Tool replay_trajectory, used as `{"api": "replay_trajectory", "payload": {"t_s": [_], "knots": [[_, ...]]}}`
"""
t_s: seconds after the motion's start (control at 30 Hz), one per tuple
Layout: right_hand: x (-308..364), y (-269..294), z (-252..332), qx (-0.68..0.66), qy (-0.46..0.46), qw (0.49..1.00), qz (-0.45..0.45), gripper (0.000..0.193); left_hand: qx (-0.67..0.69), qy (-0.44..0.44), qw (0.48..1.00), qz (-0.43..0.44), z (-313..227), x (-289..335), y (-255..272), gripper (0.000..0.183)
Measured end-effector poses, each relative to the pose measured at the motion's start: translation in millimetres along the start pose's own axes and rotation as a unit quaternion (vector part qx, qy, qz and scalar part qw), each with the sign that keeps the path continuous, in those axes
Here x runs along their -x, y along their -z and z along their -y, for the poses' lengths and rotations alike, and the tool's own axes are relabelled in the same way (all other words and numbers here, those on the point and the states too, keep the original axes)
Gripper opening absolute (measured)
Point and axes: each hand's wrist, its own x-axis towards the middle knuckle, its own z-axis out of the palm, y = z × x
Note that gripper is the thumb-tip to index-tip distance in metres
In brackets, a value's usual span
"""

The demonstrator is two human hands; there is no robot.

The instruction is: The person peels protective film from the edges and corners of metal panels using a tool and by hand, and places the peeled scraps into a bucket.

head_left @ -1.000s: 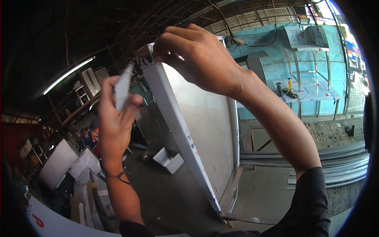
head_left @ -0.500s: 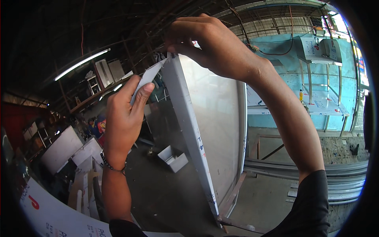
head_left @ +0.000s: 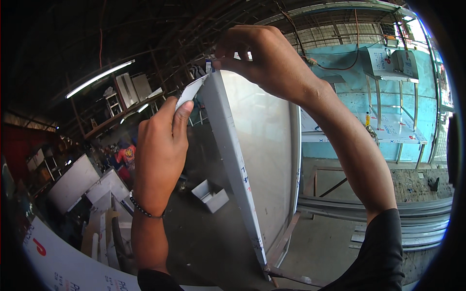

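Observation:
A tall sheet-metal panel (head_left: 257, 145) with a white film-covered edge stands upright in front of me, reaching down to the floor. My left hand (head_left: 160, 150) pinches a loose strip of white protective film (head_left: 191, 92) peeled away from the panel's top corner. My right hand (head_left: 264, 60) grips that top corner, fingers curled over the edge. A beaded bracelet sits on my left wrist.
A small open metal box (head_left: 209, 195) lies on the concrete floor behind the panel. White sheet-metal parts (head_left: 77, 184) are stacked at the left. A steel frame table (head_left: 395, 131) stands against the turquoise wall at the right, with metal rails (head_left: 388, 213) on the floor.
Both hands and the panel's top have shifted right in view. My left hand has closed in on the corner, holding the film strip nearer the edge.

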Motion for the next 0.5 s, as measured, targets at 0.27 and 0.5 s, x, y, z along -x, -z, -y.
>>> {"api": "replay_trajectory", "payload": {"t_s": [0.27, 0.5], "knots": [[-4, -2, 3, -0.053, -0.039, 0.998, 0.016, 0.013, -0.035, 0.03, 0.999, 0.003, -22, 3, -5, 0.034], [-5, 2, -1, -0.064, -0.02, 0.998, -0.005, 0.016, -0.029, 0.039, 0.999, -0.008, -25, 2, -5, 0.033]]}}
